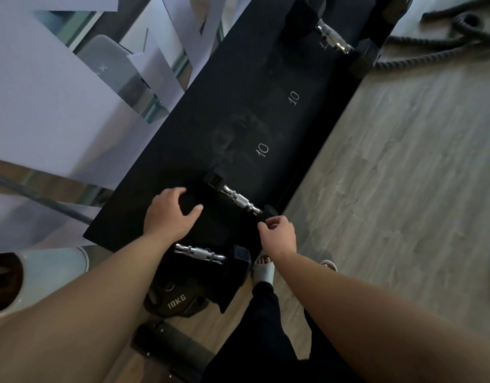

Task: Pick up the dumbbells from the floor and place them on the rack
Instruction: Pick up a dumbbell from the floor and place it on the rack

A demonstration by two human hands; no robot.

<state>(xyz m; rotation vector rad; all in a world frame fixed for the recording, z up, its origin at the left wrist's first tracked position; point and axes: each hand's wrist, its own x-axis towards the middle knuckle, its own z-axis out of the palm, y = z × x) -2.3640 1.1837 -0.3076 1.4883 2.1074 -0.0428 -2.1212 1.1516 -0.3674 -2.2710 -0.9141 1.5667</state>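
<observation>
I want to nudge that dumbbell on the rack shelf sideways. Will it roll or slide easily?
Probably not. The dumbbell under both hands seems to have flat-sided black heads, so it should resist rolling. It looks dense for its size; the rack is marked 10 nearby. Its knurled metal handle likely gives the best grip.

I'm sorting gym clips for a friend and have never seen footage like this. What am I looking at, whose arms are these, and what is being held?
There is no machine here. A person wears a camera on the head, so this single picture looks down along their own bare arms. The long black shelf is a dumbbell rack, with "10" written on it twice. The left hand rests over one black end of a dumbbell lying on the rack, and the right hand touches its other end. A second dumbbell sits lower down, a third at the far end. A 10KG weight plate lies on the wooden floor.
</observation>
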